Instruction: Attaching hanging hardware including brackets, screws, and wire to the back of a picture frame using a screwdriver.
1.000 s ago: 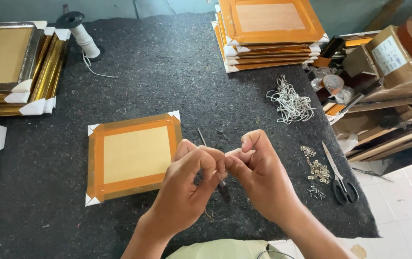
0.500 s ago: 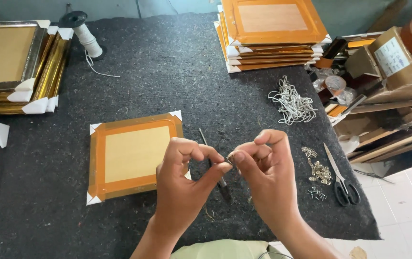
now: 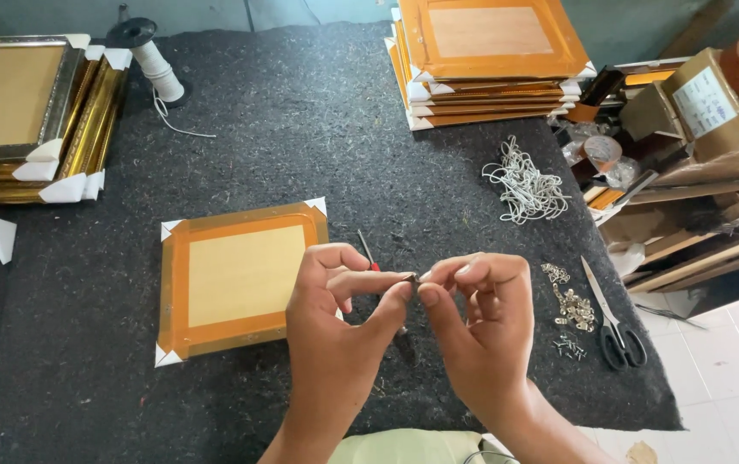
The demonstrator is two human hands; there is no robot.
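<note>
My left hand (image 3: 339, 331) and my right hand (image 3: 477, 322) meet fingertip to fingertip over the dark felt table (image 3: 301, 129). Between the pinched thumbs and forefingers sits a tiny dark metal piece (image 3: 415, 277), too small to identify. A thin tool with a red handle (image 3: 366, 251) lies on the felt just behind my left hand, its lower part hidden by the hands. A picture frame (image 3: 236, 277) lies face down to the left, its back edged with orange tape and white corner guards.
A pile of small metal hangers and screws (image 3: 569, 305) and black-handled scissors (image 3: 614, 322) lie at the right. A bundle of white cord loops (image 3: 524, 185) sits beyond them. Frame stacks stand at back right (image 3: 490, 60) and back left (image 3: 26, 112), beside a cord spool (image 3: 159, 69). Cardboard boxes (image 3: 696, 129) crowd the right edge.
Both hands have shifted slightly right and lower, and the fingers have drawn into a tighter fingertip pinch on the small piece. The frame and tools lie as before.
</note>
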